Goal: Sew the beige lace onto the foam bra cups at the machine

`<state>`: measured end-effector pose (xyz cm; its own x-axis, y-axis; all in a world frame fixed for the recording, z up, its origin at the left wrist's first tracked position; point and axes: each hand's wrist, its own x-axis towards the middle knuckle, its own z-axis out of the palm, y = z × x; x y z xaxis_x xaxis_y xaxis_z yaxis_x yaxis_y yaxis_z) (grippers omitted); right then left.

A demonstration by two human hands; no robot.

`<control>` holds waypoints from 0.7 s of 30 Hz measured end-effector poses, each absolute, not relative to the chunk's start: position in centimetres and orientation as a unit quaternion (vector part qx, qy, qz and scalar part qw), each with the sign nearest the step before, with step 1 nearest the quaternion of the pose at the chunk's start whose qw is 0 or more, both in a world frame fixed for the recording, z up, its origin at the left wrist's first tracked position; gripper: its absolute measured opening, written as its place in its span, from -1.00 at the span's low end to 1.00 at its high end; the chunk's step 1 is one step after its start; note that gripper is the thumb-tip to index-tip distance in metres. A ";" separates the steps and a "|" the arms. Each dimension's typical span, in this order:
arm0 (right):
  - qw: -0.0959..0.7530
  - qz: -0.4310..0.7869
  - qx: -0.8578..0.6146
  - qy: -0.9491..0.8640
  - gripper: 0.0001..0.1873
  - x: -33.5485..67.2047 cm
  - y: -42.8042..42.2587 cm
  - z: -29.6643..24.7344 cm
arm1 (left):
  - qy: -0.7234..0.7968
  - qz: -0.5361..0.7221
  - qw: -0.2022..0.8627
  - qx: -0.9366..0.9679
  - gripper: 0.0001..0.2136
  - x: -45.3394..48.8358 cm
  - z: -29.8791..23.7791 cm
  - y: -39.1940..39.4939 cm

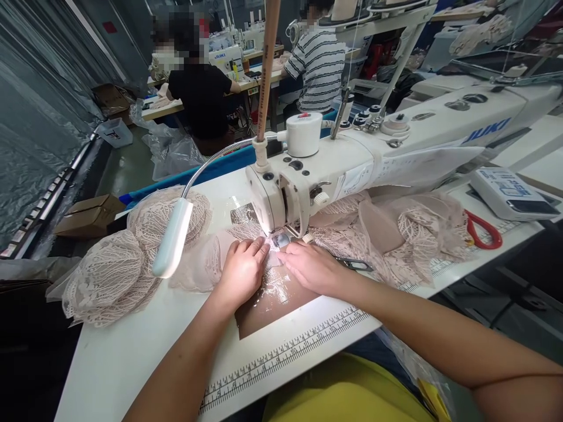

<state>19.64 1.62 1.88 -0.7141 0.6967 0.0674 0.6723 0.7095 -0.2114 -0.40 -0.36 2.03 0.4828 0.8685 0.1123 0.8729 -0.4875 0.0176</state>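
Observation:
Under the needle head of a white sewing machine (275,190) lies pale pink lace fabric (197,264). My left hand (244,266) rests on this fabric just left of the needle, fingers together and pressing down flat. To the right of the needle, my right hand (310,266) has its fingers bent and pinched at the fabric's edge; what exactly lies between the fingertips is hidden. Both hands sit above a brown shiny plate (281,305) on the table. More lace (373,228) trails off to the right beneath the machine arm.
Stacked lace cups (109,264) lie at left beside a lit gooseneck lamp (173,237). Red-handled scissors (484,230) and a white control box (512,193) are at right. A printed ruler (285,351) runs along the table's front edge. Two people sit at machines behind.

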 end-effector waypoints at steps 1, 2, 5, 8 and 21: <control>0.070 0.082 -0.375 -0.921 -0.71 19.5 1.7 1.8 | -0.510 -0.058 0.021 -0.858 -0.62 -0.5 1.9 -0.2; 0.068 0.080 -0.378 -0.920 -0.71 19.5 1.8 1.7 | -0.513 -0.063 0.021 -0.856 -0.62 -0.6 1.8 -0.1; 0.068 0.075 -0.383 -0.918 -0.68 19.3 2.0 1.5 | -0.525 -0.078 0.026 -0.847 -0.62 -1.0 1.4 0.1; 0.072 0.074 -0.388 -0.916 -0.66 19.2 2.0 1.3 | -0.538 -0.092 0.025 -0.838 -0.63 -1.5 0.9 0.3; 0.093 0.077 -0.416 -0.901 -0.69 25.9 -0.3 3.4 | -0.563 -0.171 -0.052 -0.807 -0.59 -2.3 1.0 -0.3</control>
